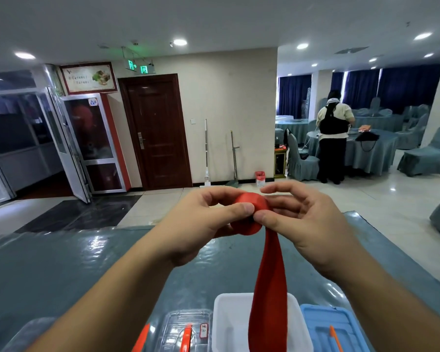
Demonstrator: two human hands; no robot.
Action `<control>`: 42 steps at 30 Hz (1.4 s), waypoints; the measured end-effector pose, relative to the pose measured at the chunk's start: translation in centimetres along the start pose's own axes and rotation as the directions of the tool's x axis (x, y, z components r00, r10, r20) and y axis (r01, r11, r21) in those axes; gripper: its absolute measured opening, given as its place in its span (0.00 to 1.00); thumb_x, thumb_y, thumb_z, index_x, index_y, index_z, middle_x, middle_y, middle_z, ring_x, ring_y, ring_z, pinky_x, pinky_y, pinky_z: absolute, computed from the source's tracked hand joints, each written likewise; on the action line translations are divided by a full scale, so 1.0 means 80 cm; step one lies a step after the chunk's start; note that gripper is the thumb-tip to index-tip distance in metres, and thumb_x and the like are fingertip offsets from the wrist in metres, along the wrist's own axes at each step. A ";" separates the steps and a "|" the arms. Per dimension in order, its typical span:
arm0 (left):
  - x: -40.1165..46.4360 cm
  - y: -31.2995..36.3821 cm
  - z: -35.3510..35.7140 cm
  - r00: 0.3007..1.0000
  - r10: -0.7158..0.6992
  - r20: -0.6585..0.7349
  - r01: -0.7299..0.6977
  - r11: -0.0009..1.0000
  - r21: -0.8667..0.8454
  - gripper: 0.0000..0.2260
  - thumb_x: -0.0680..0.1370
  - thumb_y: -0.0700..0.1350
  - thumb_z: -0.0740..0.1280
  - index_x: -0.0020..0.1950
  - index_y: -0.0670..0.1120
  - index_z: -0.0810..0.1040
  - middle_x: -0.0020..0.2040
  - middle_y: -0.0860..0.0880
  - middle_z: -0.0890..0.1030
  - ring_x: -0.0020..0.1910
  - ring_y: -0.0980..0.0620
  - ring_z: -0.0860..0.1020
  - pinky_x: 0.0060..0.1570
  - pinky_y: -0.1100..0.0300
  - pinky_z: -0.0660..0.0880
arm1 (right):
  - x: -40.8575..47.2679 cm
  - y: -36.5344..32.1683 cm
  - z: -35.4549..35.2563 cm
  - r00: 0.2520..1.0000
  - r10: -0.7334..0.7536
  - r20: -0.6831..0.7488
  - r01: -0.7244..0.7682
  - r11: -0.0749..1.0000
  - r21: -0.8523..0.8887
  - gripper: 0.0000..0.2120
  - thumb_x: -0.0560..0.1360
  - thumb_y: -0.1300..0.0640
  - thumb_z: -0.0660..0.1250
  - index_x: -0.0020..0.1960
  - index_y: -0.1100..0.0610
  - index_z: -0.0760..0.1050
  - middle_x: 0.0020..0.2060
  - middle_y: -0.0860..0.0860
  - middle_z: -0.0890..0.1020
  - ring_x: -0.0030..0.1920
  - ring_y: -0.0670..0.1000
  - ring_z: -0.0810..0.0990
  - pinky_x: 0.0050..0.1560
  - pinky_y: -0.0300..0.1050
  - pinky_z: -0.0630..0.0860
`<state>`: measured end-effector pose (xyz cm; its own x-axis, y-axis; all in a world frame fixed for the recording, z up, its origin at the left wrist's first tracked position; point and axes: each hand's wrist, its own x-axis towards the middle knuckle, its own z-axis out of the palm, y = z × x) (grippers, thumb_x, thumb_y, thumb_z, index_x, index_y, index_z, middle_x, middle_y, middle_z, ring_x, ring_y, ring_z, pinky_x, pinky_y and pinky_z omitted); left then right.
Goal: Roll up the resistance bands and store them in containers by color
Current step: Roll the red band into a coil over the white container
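A red resistance band point(268, 288) is partly wound into a roll point(249, 201) held up above the table. My left hand point(201, 222) pinches the roll's left side with thumb and fingers. On the right side, my right hand point(305, 224) grips the roll, thumb pressed against the left thumb. The band's loose tail hangs straight down over a white container point(229, 323) at the table's near edge. A clear container with orange latches point(186, 331) stands left of it, and a blue lidded container point(328, 326) stands to its right.
The table point(61, 270) has a grey-blue cloth under shiny plastic. Beyond it are tiled floor, a dark wooden door point(158, 133), mops against the wall, and a person point(333, 138) standing at covered round tables with chairs at the far right.
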<state>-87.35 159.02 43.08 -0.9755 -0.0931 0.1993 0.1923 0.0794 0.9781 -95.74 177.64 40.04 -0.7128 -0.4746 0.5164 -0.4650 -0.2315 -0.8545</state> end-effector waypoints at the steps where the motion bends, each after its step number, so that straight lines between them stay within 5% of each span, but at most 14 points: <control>1: -0.001 -0.002 0.002 1.000 0.007 -0.022 -0.007 1.000 -0.024 0.18 0.70 0.46 0.75 0.58 0.42 0.85 0.54 0.39 0.86 0.49 0.45 0.86 0.53 0.54 0.84 | -0.001 0.001 0.001 1.000 0.006 -0.019 -0.006 1.000 -0.014 0.20 0.64 0.47 0.79 0.55 0.46 0.84 0.49 0.48 0.89 0.52 0.48 0.88 0.54 0.40 0.83; 4: -0.003 -0.010 0.007 1.000 0.001 -0.030 -0.004 0.994 -0.112 0.19 0.71 0.46 0.74 0.60 0.42 0.84 0.54 0.40 0.87 0.50 0.48 0.86 0.51 0.57 0.83 | -0.003 -0.001 -0.003 0.996 0.018 0.085 -0.012 0.998 -0.069 0.14 0.71 0.45 0.78 0.55 0.41 0.86 0.50 0.44 0.89 0.54 0.44 0.87 0.54 0.33 0.80; 8: -0.003 -0.014 0.011 1.000 -0.006 -0.025 0.001 0.984 -0.179 0.18 0.71 0.46 0.77 0.59 0.43 0.85 0.55 0.40 0.87 0.51 0.47 0.86 0.51 0.57 0.83 | 0.000 -0.007 -0.016 0.982 0.060 0.177 -0.034 0.989 -0.143 0.14 0.72 0.50 0.76 0.57 0.44 0.85 0.51 0.46 0.89 0.54 0.46 0.87 0.58 0.37 0.81; 12: 0.000 -0.009 0.002 1.000 0.007 -0.010 -0.006 0.998 0.068 0.19 0.71 0.47 0.79 0.61 0.47 0.84 0.54 0.40 0.86 0.52 0.46 0.86 0.59 0.52 0.82 | -0.001 -0.008 -0.022 0.975 0.050 0.217 0.018 0.954 -0.299 0.15 0.73 0.48 0.75 0.58 0.47 0.85 0.50 0.44 0.89 0.54 0.45 0.87 0.58 0.43 0.82; 16: 0.003 0.007 -0.008 0.993 0.038 0.109 -0.076 0.925 0.374 0.13 0.73 0.47 0.79 0.57 0.51 0.86 0.47 0.48 0.88 0.49 0.51 0.87 0.52 0.61 0.82 | 0.003 -0.011 -0.023 0.955 0.056 0.292 0.055 0.932 -0.358 0.12 0.72 0.47 0.76 0.56 0.45 0.85 0.48 0.43 0.89 0.51 0.44 0.87 0.55 0.41 0.82; 19: 0.007 0.005 -0.007 0.996 0.087 0.014 -0.087 0.965 0.246 0.17 0.70 0.51 0.77 0.57 0.48 0.86 0.48 0.43 0.88 0.51 0.45 0.87 0.53 0.58 0.82 | 0.005 -0.002 -0.021 0.982 0.012 0.191 0.026 0.980 -0.197 0.15 0.72 0.52 0.79 0.57 0.49 0.85 0.50 0.46 0.89 0.53 0.47 0.88 0.58 0.40 0.82; 24: 0.005 -0.028 0.015 0.999 0.037 -0.038 -0.043 0.983 -0.179 0.17 0.75 0.48 0.72 0.61 0.42 0.84 0.54 0.41 0.87 0.52 0.49 0.86 0.55 0.55 0.83 | -0.001 0.006 -0.015 0.999 -0.011 0.053 0.015 0.998 -0.062 0.19 0.69 0.49 0.75 0.60 0.49 0.84 0.52 0.46 0.89 0.55 0.47 0.87 0.61 0.39 0.80; 27: 0.005 -0.037 0.014 0.999 0.012 -0.032 -0.015 0.994 -0.111 0.15 0.77 0.49 0.74 0.61 0.43 0.83 0.55 0.41 0.86 0.54 0.46 0.86 0.57 0.53 0.82 | 0.000 -0.002 -0.019 0.992 0.015 0.128 0.005 0.988 -0.153 0.13 0.72 0.50 0.74 0.56 0.46 0.85 0.49 0.45 0.89 0.52 0.46 0.88 0.56 0.37 0.82; 31: 0.009 -0.025 -0.005 0.997 0.060 0.054 -0.069 0.976 0.205 0.16 0.74 0.48 0.76 0.60 0.46 0.85 0.54 0.43 0.87 0.56 0.43 0.85 0.59 0.53 0.81 | 0.005 -0.008 -0.024 0.970 0.041 0.238 0.039 0.945 -0.324 0.11 0.76 0.57 0.76 0.56 0.45 0.85 0.48 0.42 0.89 0.51 0.43 0.88 0.54 0.37 0.82; 37: 0.009 -0.023 -0.005 0.995 0.103 -0.003 -0.102 0.993 0.055 0.15 0.75 0.48 0.76 0.60 0.45 0.85 0.50 0.43 0.88 0.49 0.50 0.86 0.49 0.61 0.81 | 0.002 0.002 -0.022 0.978 0.075 0.195 -0.061 0.995 -0.078 0.17 0.69 0.49 0.77 0.57 0.48 0.85 0.51 0.48 0.89 0.54 0.48 0.88 0.55 0.36 0.81; 40: 0.009 -0.030 -0.003 0.998 0.070 0.006 -0.070 0.997 0.038 0.16 0.75 0.47 0.77 0.62 0.46 0.84 0.52 0.41 0.87 0.49 0.50 0.86 0.50 0.59 0.82 | 0.001 0.003 -0.025 0.976 0.089 0.199 -0.071 0.993 -0.095 0.16 0.70 0.52 0.77 0.57 0.49 0.86 0.50 0.48 0.89 0.53 0.49 0.88 0.55 0.37 0.82; 42: 0.010 -0.027 -0.011 0.996 0.057 0.069 -0.069 0.983 0.173 0.18 0.74 0.47 0.76 0.63 0.48 0.83 0.56 0.41 0.85 0.53 0.46 0.86 0.56 0.53 0.83 | 0.004 -0.004 -0.030 0.955 0.115 0.272 -0.064 0.980 -0.190 0.14 0.72 0.55 0.79 0.57 0.50 0.86 0.49 0.48 0.89 0.52 0.48 0.88 0.55 0.38 0.82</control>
<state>-88.46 157.86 41.20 -0.9679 -0.0194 0.2505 0.2374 0.2559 0.9371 -97.06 179.57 40.59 -0.5919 -0.7110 0.3796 -0.5094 -0.0350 -0.8598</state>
